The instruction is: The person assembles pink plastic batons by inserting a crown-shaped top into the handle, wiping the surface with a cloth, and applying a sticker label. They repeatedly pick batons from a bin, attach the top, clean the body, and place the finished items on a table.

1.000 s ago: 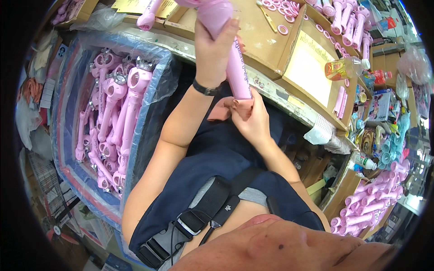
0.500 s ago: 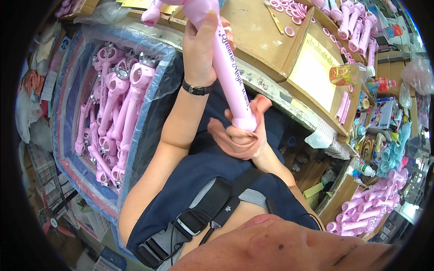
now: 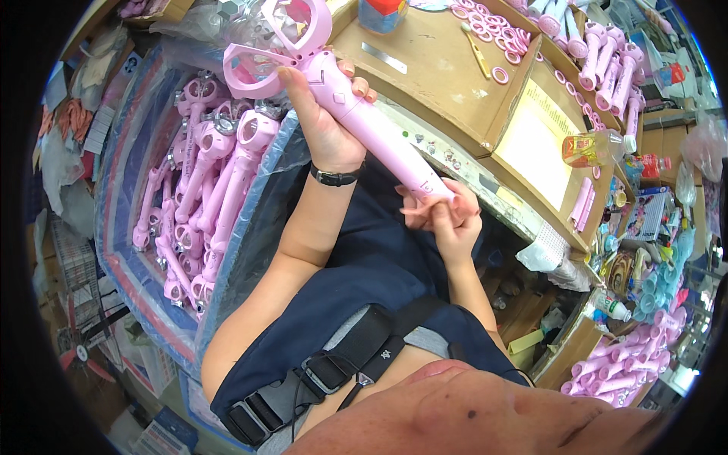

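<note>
A pink toy wand [image 3: 383, 140] with a looped, open-framed head lies slantwise in front of me, head to the upper left. Just below that head, my left hand [image 3: 331, 139] is closed around the shaft. My right hand [image 3: 457, 231] is closed at the wand's lower end, pinching a salmon-coloured cloth [image 3: 426, 212] bunched against the tip. How far the cloth reaches round the end is partly hidden by the fingers.
On my left stands a plastic-lined blue bin [image 3: 254, 201] of similar wands. A cardboard-covered bench [image 3: 425, 72] ahead holds pink rings [image 3: 485, 26], a yellow-handled tool [image 3: 476, 51] and a bottle [image 3: 591, 149]. More pink parts [image 3: 622, 364] are piled at the right.
The wand has turned about its length, taking the printed lettering out of sight, and its head has come into view. My right hand has moved slightly right; the cloth is more tightly bunched.
</note>
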`<state>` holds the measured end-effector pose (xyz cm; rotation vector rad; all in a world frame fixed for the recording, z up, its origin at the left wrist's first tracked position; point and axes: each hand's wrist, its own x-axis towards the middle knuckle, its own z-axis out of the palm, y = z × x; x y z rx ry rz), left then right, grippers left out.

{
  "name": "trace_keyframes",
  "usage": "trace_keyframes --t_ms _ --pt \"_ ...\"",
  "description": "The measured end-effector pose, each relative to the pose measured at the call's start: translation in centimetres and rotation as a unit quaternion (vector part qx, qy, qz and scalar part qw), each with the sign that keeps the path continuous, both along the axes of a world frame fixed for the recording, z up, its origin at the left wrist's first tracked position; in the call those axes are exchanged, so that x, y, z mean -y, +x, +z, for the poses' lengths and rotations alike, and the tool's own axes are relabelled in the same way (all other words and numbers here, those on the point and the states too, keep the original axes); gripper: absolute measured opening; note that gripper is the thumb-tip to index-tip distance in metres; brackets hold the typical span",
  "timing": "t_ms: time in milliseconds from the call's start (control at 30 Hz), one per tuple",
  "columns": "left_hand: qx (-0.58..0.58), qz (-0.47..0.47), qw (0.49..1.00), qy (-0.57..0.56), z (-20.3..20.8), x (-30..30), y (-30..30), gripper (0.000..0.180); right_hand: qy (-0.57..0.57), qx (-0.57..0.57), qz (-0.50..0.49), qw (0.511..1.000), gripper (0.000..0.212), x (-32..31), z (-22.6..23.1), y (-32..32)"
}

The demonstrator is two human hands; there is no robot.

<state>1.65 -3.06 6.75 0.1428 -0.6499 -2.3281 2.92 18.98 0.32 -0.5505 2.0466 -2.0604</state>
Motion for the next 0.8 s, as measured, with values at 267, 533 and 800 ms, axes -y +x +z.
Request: trace_keyframes --t_ms 267,533,800 --pt "-0.034 -0.131 0.989 0.057 -1.0 0.9 -0.4 0.074 -0.23 0.555 0.155 0.784 0.047 -0.6 -2.4 0.9" --pt "-0.09 -0.144 0.983 0.065 -1.7 4.0 0.1 0.084 -0.442 0.364 -0.018 0.82 0.047 -5.6 -2.1 -2.5" --pt "0.027 -0.103 0.994 -0.027 -2.0 2.6 0.8 0.072 -0.428 0.145 -0.02 0.892 0.058 -6.0 1.1 -3.8"
